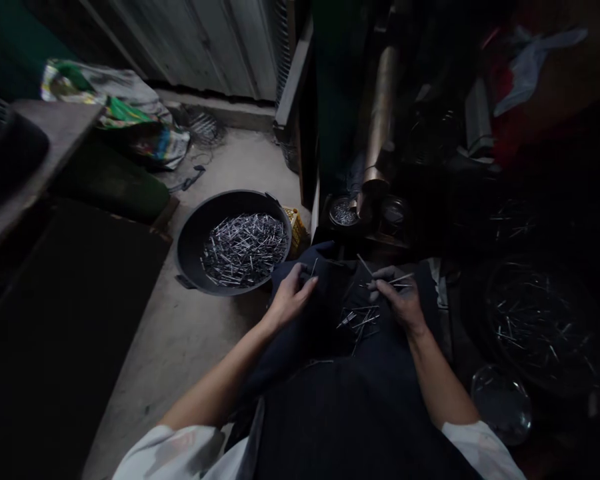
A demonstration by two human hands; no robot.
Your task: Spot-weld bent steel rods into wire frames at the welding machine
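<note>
Presently, your lap, under dark cloth [350,413], carries a small heap of loose metal pieces [361,321], crossed at mixed angles between your hands. Pressing the cloth into a shallow dip there would, in my judgement, stop strays rolling off.

Your two hands stand apart over it. Your left hand [293,293] appears to pinch one thin metal piece [315,267] between thumb and fingertip; a light grip is advisable, since so slim a part likely twists easily. Your right hand [397,293] is closed on several metal rods [404,277], fanned unevenly; evening their ends would make each simpler to single out. Smudges on the fingers suggest a slick surface, so a firm pinch is prudent there.

To your right sits a clear round dish [503,403], contents too dim to tell. Beyond your left hand, a black basin [183,250] on the floor [145,373] holds a dense tangle of similar pieces [245,247]; a yellow crate [296,228] shows beside it. Farther ahead, a brassy cylinder [380,120] slants above a small bowl [344,212]; your sleeves and elbows should clear both.
</note>
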